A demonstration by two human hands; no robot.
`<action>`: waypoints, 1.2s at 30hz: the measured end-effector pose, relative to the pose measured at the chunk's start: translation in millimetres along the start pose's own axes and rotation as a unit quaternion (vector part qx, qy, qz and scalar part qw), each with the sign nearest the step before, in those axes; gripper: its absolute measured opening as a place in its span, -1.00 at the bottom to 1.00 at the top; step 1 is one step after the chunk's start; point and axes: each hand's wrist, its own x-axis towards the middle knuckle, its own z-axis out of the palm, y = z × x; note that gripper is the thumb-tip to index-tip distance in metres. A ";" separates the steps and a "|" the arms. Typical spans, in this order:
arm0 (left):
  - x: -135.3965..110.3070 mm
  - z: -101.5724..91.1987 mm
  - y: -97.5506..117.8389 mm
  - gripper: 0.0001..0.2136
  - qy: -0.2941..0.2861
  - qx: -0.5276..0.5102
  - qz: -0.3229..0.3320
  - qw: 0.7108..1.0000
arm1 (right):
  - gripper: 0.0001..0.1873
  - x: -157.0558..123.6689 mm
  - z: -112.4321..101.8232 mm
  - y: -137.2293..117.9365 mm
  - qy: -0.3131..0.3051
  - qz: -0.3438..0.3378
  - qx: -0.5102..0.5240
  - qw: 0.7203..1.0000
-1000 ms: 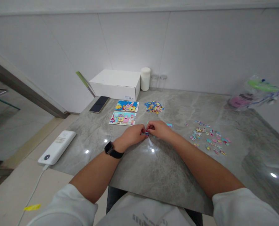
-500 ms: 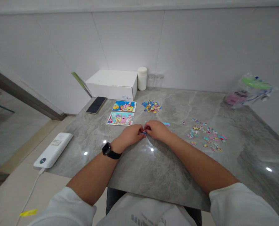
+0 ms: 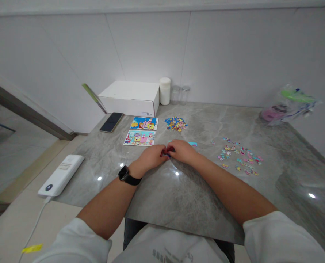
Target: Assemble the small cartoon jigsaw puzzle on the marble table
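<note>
My left hand (image 3: 153,156), with a black watch on its wrist, meets my right hand (image 3: 182,151) over the middle of the grey table. Fingertips of both hands are pinched on small jigsaw puzzle pieces (image 3: 168,155), mostly covered by the fingers. Behind my right hand a joined strip of puzzle (image 3: 192,144) shows in part. Two cartoon picture cards (image 3: 144,123) (image 3: 139,138) lie to the left, one behind the other. A heap of blue and yellow puzzle pieces (image 3: 176,124) lies beyond my hands. Pink and teal loose pieces (image 3: 243,157) are spread to the right.
At the back stand a white box (image 3: 129,96), a white bottle (image 3: 165,91) and two clear glass jars (image 3: 184,95). A phone (image 3: 111,122) lies left of the cards. A white power bank (image 3: 61,175) with a cable sits at left; a plastic bag (image 3: 288,106) is at right.
Both hands stay together in nearly the same spot, with slight finger movement around the pieces. The whole view has shifted a little; nothing else on the table has moved.
</note>
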 end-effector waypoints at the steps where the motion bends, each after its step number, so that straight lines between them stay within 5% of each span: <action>1: 0.0 0.0 0.1 -0.81 0.000 0.001 0.002 1.000 | -0.84 0.1 0.3 0.1 -0.001 -0.001 0.000 1.000; 10: 0.5 -0.4 0.8 -0.83 -0.009 -0.012 0.001 1.000 | -0.82 -2.2 -2.8 -2.1 0.010 -0.007 0.005 1.000; 16: 4.4 -1.2 -1.0 -0.83 0.001 -0.068 0.016 0.998 | -0.84 -5.9 -25.9 -2.9 0.057 0.014 0.035 0.998; 22: 7.3 -2.7 7.6 -0.60 0.118 -0.134 0.063 0.982 | -0.86 -19.9 -78.0 21.4 0.172 0.021 0.071 0.982; 30: 8.8 14.1 14.6 -0.54 0.144 -0.210 0.037 0.966 | -0.73 -88.5 -159.1 63.7 0.346 0.114 0.148 0.919; 36: 11.9 17.6 14.3 -0.53 0.131 -0.210 0.036 0.968 | -0.77 -113.6 -132.2 117.7 0.357 0.216 0.033 0.908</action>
